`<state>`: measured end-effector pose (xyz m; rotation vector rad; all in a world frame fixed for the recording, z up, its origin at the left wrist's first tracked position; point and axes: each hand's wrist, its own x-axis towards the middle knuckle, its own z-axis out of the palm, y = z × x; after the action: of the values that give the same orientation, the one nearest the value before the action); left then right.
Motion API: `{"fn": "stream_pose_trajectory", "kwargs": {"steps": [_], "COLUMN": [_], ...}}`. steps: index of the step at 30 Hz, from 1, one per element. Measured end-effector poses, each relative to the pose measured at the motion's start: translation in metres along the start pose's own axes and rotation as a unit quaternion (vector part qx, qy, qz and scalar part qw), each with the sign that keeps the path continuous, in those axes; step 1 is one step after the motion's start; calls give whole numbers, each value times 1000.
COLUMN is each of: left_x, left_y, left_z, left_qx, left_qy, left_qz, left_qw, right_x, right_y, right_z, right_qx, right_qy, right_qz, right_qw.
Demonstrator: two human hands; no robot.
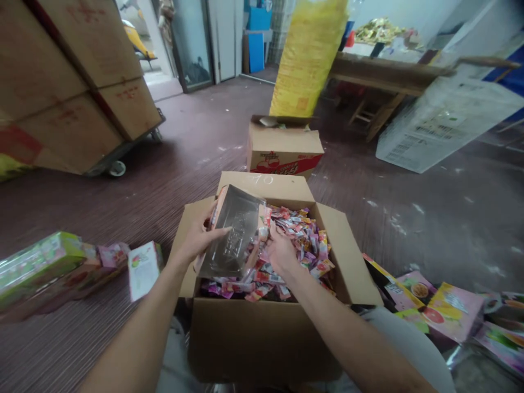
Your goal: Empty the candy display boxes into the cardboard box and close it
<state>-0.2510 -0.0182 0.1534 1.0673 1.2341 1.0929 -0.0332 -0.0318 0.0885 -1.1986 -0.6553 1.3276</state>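
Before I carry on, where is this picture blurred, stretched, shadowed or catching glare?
Head view: the stacked cartons at the image's left and white box at its right look smeared and stretched; the near flap of the open carton is in shadow; faint glints show on the clear plastic tray; the sachets look clearer, but their small print is unreadable.

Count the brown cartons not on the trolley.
2: the open carton holding sachets beneath the left hand and right hand, and the red-printed carton just beyond it. Others may be hidden.
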Motion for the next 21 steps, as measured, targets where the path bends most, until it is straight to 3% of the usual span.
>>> {"fn": "stream_pose_trajectory", "kwargs": {"steps": [1, 3, 6, 9, 10, 12, 16, 21], "left_x": [0, 1, 1, 0, 1, 3, 7, 4], "left_y": [2, 5, 8, 9, 9, 8, 6, 7], "left_z": [-6, -19, -34, -37, -36, -32, -25, -21], "left_qx": [-3, -7, -29, -74, -82, -79, -50, -38], "left_qy": [35, 98, 135, 112, 109, 109, 105, 106], "left_qz": [8, 22, 22, 15, 16, 19, 13, -11], "left_qw": [999, 995, 990, 991, 991, 991, 993, 994], "right_x": [6, 17, 29, 35, 37, 39, 37, 6], "right_y": [0, 2, 15, 36, 42, 48, 42, 35], "right_z": [1, 3, 8, 7, 4, -9, -52, -108], "right_qx": [-116, -335, -580, -750, -776, -804, -824, -812], "right_qy": [-4, -4, -70, -165, -174, -165, -137, -96], "right_qz": [-39, -117, -177, -148, -127, -100, -109, -72], "right_qw": [992, 935, 792, 624, 593, 562, 540, 571]}}
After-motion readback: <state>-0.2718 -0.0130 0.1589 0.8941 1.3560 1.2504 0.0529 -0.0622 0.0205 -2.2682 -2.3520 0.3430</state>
